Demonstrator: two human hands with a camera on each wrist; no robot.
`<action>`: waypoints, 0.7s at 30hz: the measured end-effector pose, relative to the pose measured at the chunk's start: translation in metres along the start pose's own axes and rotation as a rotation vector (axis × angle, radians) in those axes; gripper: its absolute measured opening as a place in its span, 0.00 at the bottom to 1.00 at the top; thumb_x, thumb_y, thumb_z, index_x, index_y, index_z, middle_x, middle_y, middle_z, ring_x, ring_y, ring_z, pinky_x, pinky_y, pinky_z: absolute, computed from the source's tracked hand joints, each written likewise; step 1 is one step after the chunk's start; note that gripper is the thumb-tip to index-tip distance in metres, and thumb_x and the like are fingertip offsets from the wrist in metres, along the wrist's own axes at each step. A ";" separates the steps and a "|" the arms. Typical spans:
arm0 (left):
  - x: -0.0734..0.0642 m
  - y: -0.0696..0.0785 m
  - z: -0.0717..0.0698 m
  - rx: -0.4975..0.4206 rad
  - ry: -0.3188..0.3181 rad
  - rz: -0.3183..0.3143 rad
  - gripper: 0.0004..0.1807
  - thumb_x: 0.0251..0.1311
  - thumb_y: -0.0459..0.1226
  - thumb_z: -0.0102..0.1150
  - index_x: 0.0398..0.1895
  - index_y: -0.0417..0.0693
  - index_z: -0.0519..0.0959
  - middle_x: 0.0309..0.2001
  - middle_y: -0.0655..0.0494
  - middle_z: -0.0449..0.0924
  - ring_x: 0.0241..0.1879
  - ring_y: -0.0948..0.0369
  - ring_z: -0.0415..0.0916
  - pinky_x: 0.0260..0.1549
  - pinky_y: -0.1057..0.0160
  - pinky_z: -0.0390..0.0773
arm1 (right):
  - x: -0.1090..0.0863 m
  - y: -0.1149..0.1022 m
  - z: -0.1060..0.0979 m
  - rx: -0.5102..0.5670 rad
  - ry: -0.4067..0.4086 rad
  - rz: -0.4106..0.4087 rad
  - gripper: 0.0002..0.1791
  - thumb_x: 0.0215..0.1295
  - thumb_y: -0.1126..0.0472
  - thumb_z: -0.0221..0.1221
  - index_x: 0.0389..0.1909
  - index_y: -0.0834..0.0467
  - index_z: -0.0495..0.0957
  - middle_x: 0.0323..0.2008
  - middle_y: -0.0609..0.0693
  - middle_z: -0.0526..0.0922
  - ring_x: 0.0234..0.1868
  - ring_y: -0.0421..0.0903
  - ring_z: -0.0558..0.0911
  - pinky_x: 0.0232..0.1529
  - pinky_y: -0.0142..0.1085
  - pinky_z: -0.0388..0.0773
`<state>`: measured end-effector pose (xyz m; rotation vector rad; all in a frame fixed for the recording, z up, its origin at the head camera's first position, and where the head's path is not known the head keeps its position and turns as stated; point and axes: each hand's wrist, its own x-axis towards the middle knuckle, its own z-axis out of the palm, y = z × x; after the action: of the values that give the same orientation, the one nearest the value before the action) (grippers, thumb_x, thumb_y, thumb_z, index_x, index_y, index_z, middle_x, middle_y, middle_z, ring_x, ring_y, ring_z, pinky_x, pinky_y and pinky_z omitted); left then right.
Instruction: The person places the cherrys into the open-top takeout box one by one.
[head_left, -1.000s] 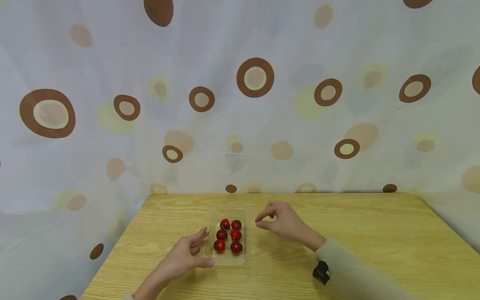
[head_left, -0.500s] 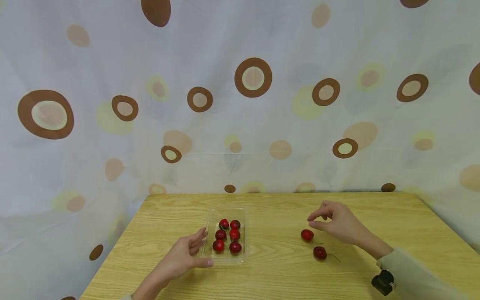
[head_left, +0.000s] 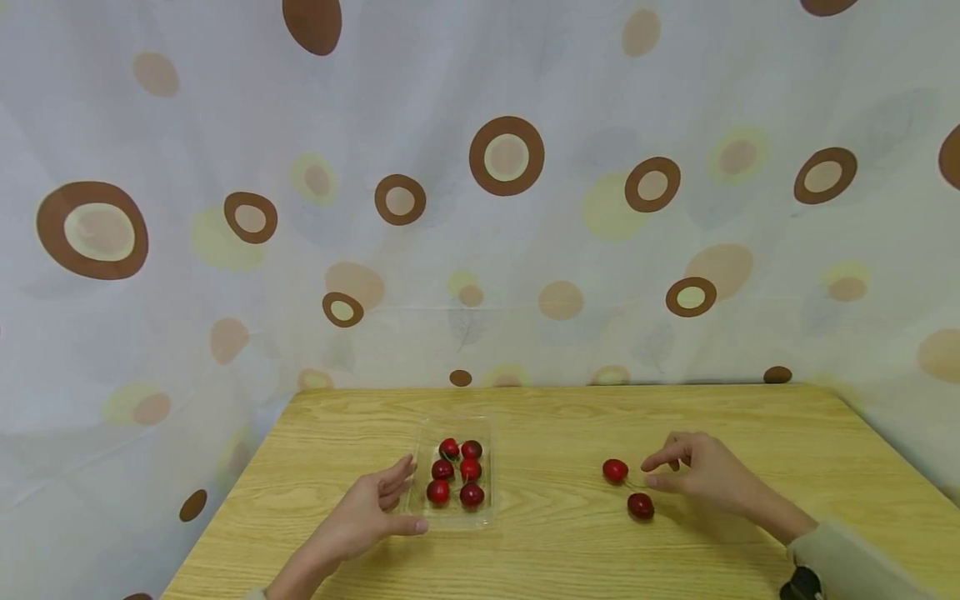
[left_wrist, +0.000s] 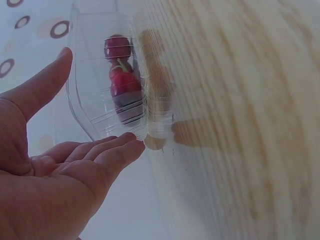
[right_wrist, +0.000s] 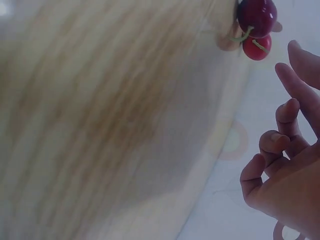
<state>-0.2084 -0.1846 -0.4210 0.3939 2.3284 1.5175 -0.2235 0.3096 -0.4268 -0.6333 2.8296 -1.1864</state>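
A clear plastic container [head_left: 453,522] on the wooden table holds several dark red cherries [head_left: 471,469] in two columns. My left hand [head_left: 362,510] rests at its left side, fingers extended and thumb spread along the near corner; in the left wrist view the fingertips [left_wrist: 131,140] are right at the clear wall. To the right, two loose cherries lie on the table: a bright red cherry [head_left: 615,471] and a darker cherry [head_left: 641,506], both with green stems. My right hand [head_left: 705,473] hovers just right of them, thumb and index finger apart, nothing between them.
The pale wooden table [head_left: 555,550] ends at the back against a white curtain [head_left: 570,100] printed with brown and yellow circles. A black wrist camera [head_left: 801,585] sits on my right sleeve.
My right hand has moved from beside the container rightward to the two loose cherries, then lowered toward their stems. The left hand and the container have stayed in place.
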 end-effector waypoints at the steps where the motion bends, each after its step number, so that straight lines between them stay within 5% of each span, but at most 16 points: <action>1: 0.000 0.000 0.000 -0.002 0.000 -0.001 0.55 0.61 0.36 0.77 0.82 0.30 0.51 0.79 0.32 0.55 0.75 0.33 0.57 0.69 0.40 0.68 | -0.001 0.002 0.001 0.007 -0.006 0.002 0.10 0.66 0.57 0.73 0.44 0.58 0.92 0.30 0.44 0.78 0.27 0.40 0.66 0.26 0.35 0.62; 21: -0.001 0.001 0.000 -0.003 -0.002 -0.007 0.55 0.62 0.36 0.77 0.82 0.30 0.51 0.79 0.32 0.54 0.76 0.33 0.57 0.68 0.42 0.69 | -0.007 0.013 0.010 0.028 -0.006 -0.001 0.05 0.66 0.61 0.73 0.40 0.57 0.93 0.30 0.43 0.79 0.26 0.38 0.67 0.26 0.33 0.64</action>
<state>-0.2075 -0.1844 -0.4198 0.3865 2.3233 1.5160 -0.2202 0.3138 -0.4434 -0.6358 2.8022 -1.2201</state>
